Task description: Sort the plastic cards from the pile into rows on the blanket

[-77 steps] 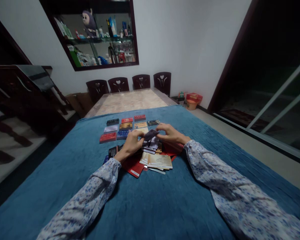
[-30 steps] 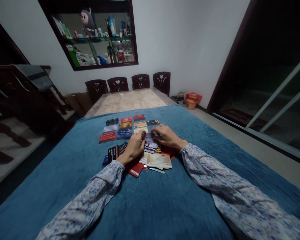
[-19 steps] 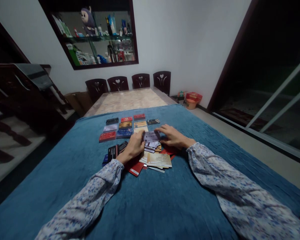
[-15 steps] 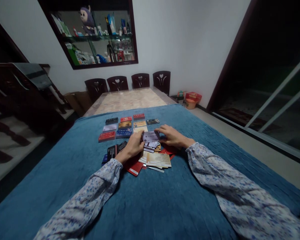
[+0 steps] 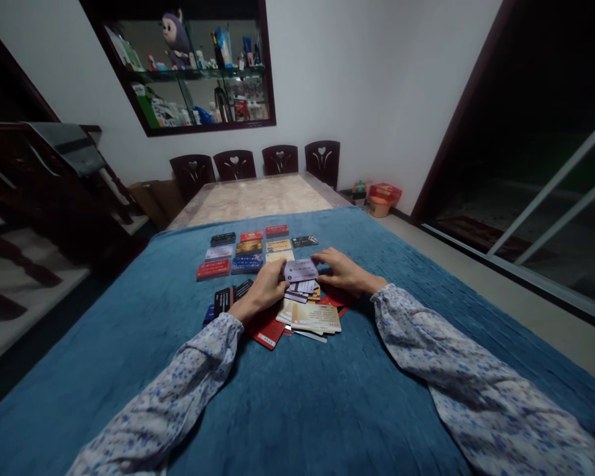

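Between my two hands a pale lilac card [image 5: 301,270] is held up by its short ends, above a loose pile. My left hand [image 5: 264,289] grips its left end and my right hand [image 5: 344,270] its right end, both with thumb and fingers closed. Whether more cards lie behind it I cannot tell. Below, cream-and-gold cards [image 5: 317,317] overlap red cards [image 5: 268,330], and black cards [image 5: 223,301] lie left of my left wrist. Beyond my hands sit sorted stacks, among them red cards [image 5: 213,268], blue cards [image 5: 247,264] and gold-brown cards [image 5: 248,247].
A blue cloth [image 5: 129,317] covers the near part of the table, with bare marble-look tabletop [image 5: 268,192] beyond. Several dark chairs [image 5: 322,162] stand at the far end. A single black card stack [image 5: 305,241] lies at the right of the back rows.
The lilac card between my hands is tilted slightly differently, its face now a little flatter. Both hands stay in nearly the same place; the whole view has shifted slightly.
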